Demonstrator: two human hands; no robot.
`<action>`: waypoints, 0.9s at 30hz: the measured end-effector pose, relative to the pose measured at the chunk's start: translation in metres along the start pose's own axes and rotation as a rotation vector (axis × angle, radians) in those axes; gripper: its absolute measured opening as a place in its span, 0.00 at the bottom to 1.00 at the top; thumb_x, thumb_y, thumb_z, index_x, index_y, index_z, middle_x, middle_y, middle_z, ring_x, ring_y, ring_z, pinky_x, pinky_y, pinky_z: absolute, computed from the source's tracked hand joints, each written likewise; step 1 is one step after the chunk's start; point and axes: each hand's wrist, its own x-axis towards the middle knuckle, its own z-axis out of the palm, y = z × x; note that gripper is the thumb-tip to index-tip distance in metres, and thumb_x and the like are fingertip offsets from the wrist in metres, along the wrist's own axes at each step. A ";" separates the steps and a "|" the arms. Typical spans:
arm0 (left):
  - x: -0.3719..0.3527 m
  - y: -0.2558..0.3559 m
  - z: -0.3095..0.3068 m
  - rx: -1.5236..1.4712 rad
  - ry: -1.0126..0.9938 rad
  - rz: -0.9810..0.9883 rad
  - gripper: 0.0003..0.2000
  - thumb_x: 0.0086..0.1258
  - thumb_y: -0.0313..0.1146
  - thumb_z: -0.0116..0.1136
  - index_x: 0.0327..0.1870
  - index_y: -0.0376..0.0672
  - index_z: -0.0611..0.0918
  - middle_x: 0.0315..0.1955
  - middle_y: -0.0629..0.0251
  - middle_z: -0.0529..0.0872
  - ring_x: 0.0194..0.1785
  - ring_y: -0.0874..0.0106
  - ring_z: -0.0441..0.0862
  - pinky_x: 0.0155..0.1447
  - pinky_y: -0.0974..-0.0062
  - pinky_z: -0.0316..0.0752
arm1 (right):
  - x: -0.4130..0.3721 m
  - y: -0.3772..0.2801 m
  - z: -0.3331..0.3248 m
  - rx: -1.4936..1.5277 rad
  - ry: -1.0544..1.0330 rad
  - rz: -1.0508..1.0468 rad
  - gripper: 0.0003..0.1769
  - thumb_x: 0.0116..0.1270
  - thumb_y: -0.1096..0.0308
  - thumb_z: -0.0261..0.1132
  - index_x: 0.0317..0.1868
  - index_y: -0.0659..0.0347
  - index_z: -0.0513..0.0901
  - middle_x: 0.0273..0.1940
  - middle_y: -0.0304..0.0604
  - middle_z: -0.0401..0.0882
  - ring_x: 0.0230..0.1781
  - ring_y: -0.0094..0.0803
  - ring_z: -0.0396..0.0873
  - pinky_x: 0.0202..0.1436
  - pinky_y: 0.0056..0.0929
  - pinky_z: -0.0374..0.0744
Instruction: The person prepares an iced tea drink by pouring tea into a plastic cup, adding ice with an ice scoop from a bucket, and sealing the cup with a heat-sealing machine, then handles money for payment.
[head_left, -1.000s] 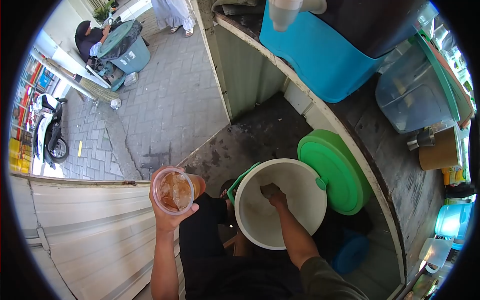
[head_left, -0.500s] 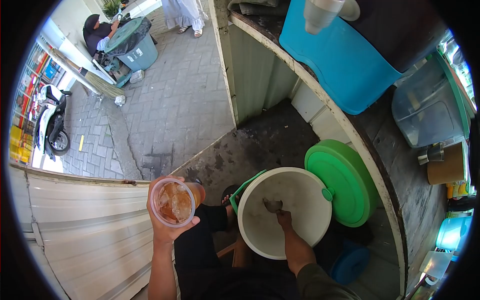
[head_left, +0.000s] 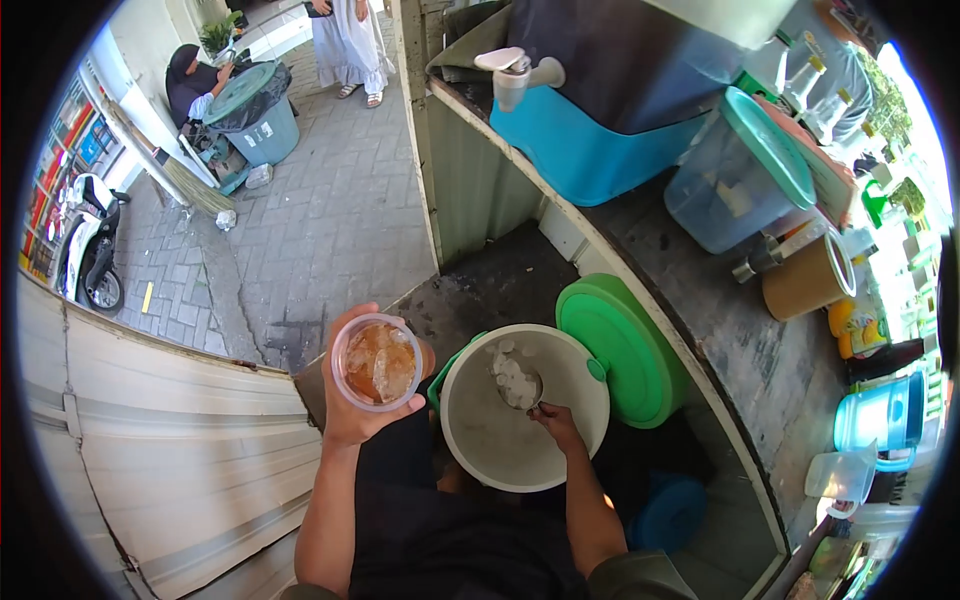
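Observation:
My left hand [head_left: 345,418] is wrapped around a clear plastic cup [head_left: 340,366] of amber drink with ice chunks, held upright left of the cooler bucket. Inside the pale round bucket [head_left: 478,448], my right hand [head_left: 558,424] grips the handle of a metal scoop [head_left: 539,392]. Ice pieces [head_left: 513,380] fill the scoop and some lie around its far side. The bucket's green lid [head_left: 622,352] leans beside it, against the counter's side.
On the dark counter [head_left: 715,300] at right are a dark drink dispenser with a tap [head_left: 512,85], its blue stand [head_left: 600,160], a lidded plastic tub [head_left: 725,195] and a brown cup [head_left: 795,280]. Beyond the corrugated panel [head_left: 180,430], people, a bin [head_left: 262,125] and a motorbike [head_left: 92,250] are visible.
The scoop, seen without visible ice before, has come up in the bucket holding ice pieces. The view has shifted, showing more of the counter. My left hand still holds the cup.

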 end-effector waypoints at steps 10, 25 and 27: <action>-0.028 -0.038 0.066 -0.012 -0.291 -0.047 0.39 0.36 0.33 0.81 0.53 0.38 0.72 0.46 0.64 0.78 0.52 0.72 0.76 0.58 0.73 0.70 | -0.220 -0.164 -0.019 -0.421 0.279 -0.080 0.11 0.63 0.69 0.61 0.41 0.68 0.83 0.25 0.37 0.80 0.25 0.21 0.72 0.31 0.23 0.71; -0.080 -0.071 0.136 -0.108 -0.564 -0.132 0.37 0.34 0.29 0.79 0.53 0.41 0.73 0.48 0.62 0.78 0.54 0.69 0.76 0.59 0.70 0.70 | -0.314 -0.244 0.024 -0.570 0.418 -0.047 0.12 0.63 0.70 0.61 0.46 0.64 0.83 0.25 0.45 0.81 0.26 0.26 0.76 0.33 0.27 0.73; -0.078 -0.069 0.134 -0.044 -0.579 -0.060 0.37 0.34 0.27 0.78 0.53 0.40 0.73 0.48 0.62 0.79 0.54 0.69 0.76 0.59 0.71 0.70 | -0.315 -0.238 0.023 -0.571 0.383 -0.028 0.13 0.62 0.71 0.61 0.46 0.64 0.82 0.25 0.45 0.82 0.27 0.26 0.77 0.35 0.26 0.73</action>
